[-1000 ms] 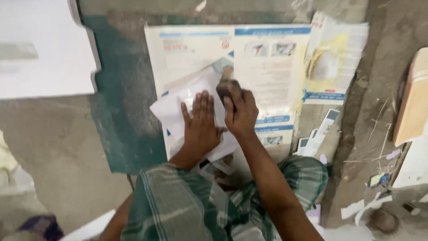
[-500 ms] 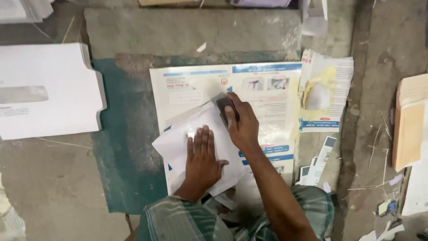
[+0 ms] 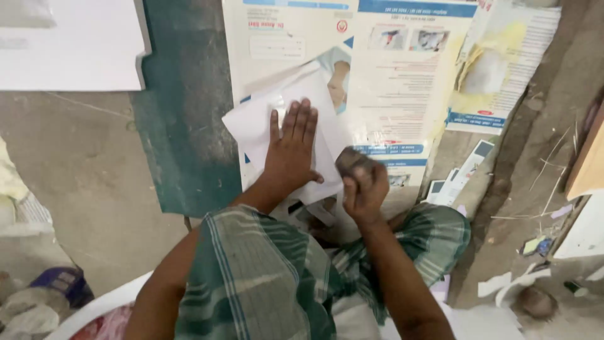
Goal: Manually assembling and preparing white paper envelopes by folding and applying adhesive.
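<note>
My left hand (image 3: 290, 151) lies flat, fingers spread, on a stack of white folded paper (image 3: 264, 123) that rests on a large printed poster sheet (image 3: 384, 82) spread on the floor. My right hand (image 3: 365, 189) is closed around a small dark grey stone-like block (image 3: 351, 161), held at the stack's lower right corner, just off the paper's edge. My lap, in green checked cloth, fills the bottom of the view.
A dark green mat (image 3: 182, 126) lies under the poster. A big white sheet (image 3: 69, 50) sits at upper left. Another printed sheet (image 3: 503, 63) lies to the right, with small cards (image 3: 459, 179), paper scraps and a wooden board edge (image 3: 588, 164) on the concrete floor.
My right hand has slid the dark block from the stack's top right corner down to its lower right corner. The left hand stays pressed on the paper. The camera view shifted.
</note>
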